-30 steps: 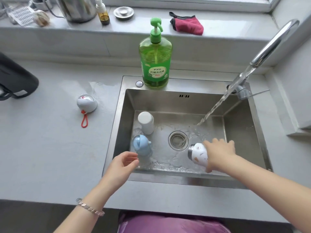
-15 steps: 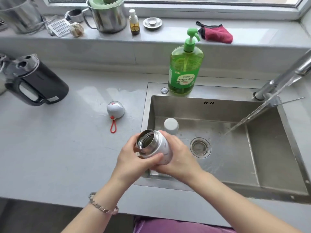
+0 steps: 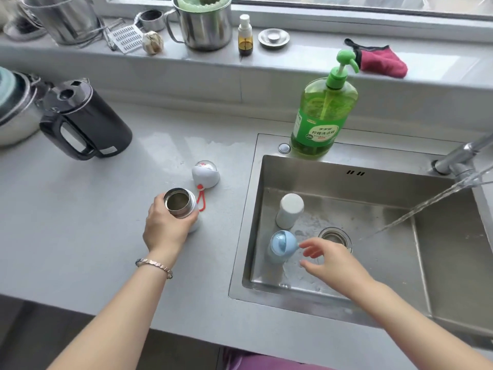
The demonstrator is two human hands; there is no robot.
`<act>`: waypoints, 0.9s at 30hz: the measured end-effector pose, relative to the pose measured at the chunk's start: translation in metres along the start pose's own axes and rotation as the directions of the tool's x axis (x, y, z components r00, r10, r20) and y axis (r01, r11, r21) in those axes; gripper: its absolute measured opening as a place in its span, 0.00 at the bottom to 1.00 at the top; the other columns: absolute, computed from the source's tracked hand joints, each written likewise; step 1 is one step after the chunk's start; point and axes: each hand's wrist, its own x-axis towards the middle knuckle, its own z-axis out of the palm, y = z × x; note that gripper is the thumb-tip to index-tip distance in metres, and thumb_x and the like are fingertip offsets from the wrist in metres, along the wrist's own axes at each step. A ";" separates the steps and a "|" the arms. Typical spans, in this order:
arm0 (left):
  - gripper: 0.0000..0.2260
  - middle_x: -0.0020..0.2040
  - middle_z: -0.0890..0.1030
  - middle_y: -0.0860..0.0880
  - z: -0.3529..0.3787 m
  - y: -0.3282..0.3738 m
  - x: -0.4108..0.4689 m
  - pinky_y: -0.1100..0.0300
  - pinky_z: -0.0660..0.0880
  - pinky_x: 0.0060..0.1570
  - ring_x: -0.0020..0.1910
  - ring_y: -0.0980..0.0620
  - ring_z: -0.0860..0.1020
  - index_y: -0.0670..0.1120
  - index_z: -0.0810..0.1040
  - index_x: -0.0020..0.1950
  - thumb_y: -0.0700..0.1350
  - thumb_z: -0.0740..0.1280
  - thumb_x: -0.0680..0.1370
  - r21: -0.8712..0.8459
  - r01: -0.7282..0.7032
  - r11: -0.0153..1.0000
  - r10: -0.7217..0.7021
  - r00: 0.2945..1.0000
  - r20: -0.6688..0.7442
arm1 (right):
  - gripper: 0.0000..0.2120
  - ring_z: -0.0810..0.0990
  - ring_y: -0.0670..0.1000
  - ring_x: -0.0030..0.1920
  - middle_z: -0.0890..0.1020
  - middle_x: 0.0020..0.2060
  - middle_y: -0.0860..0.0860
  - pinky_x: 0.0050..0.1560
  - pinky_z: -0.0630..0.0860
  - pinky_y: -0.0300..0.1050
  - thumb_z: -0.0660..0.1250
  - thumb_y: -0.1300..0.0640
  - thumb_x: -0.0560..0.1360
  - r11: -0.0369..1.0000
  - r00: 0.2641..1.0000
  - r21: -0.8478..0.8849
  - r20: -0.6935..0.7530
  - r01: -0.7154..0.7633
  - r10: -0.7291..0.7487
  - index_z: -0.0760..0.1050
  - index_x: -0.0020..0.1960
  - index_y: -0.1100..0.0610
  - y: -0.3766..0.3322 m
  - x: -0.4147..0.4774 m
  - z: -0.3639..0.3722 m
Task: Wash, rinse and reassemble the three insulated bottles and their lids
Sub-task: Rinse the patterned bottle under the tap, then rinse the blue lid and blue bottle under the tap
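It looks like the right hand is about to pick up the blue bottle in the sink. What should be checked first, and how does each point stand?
1. Right hand free: open, holding nothing, fingers close to the blue bottle: ok.
2. Blue bottle upright in the sink: ok.
3. Open bottle steady: upright on the counter, and the left hand grips it: ok.
4. A lid at hand: the white lid lies beside the open bottle on the counter: ok.
5. Rinse water on: the water stream runs into the sink: ok.
6. Open bottle clean inside: cannot tell.
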 end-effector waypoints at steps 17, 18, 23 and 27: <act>0.37 0.73 0.61 0.51 0.152 0.052 -0.103 0.54 0.70 0.58 0.66 0.48 0.67 0.49 0.56 0.74 0.52 0.70 0.71 0.259 -0.644 0.720 0.306 0.630 0.714 | 0.11 0.78 0.45 0.47 0.79 0.43 0.42 0.53 0.74 0.43 0.66 0.54 0.73 0.976 0.976 0.022 0.004 -0.216 0.216 0.76 0.55 0.47 0.087 -0.020 -0.035; 0.37 0.72 0.61 0.51 0.162 0.051 -0.103 0.54 0.71 0.57 0.66 0.47 0.68 0.50 0.56 0.74 0.53 0.70 0.71 0.294 -0.646 0.704 0.277 0.631 0.725 | 0.10 0.78 0.45 0.47 0.79 0.43 0.42 0.53 0.74 0.42 0.66 0.54 0.73 0.972 0.973 0.044 -0.010 -0.231 0.232 0.76 0.55 0.47 0.094 -0.025 -0.037; 0.31 0.67 0.68 0.50 0.177 0.047 -0.105 0.53 0.71 0.50 0.59 0.44 0.71 0.48 0.64 0.70 0.50 0.71 0.70 0.329 -0.621 0.711 0.301 0.692 0.657 | 0.11 0.79 0.45 0.48 0.80 0.45 0.44 0.52 0.73 0.40 0.65 0.55 0.74 0.954 0.957 0.097 -0.025 -0.285 0.289 0.76 0.56 0.50 0.131 -0.051 -0.050; 0.30 0.62 0.72 0.47 0.170 0.047 -0.104 0.52 0.73 0.48 0.56 0.43 0.74 0.45 0.70 0.65 0.47 0.75 0.65 0.253 -0.570 0.781 0.347 0.735 0.582 | 0.11 0.79 0.45 0.49 0.80 0.45 0.45 0.50 0.72 0.39 0.64 0.55 0.75 0.951 0.955 0.092 -0.008 -0.295 0.297 0.76 0.56 0.50 0.153 -0.060 -0.058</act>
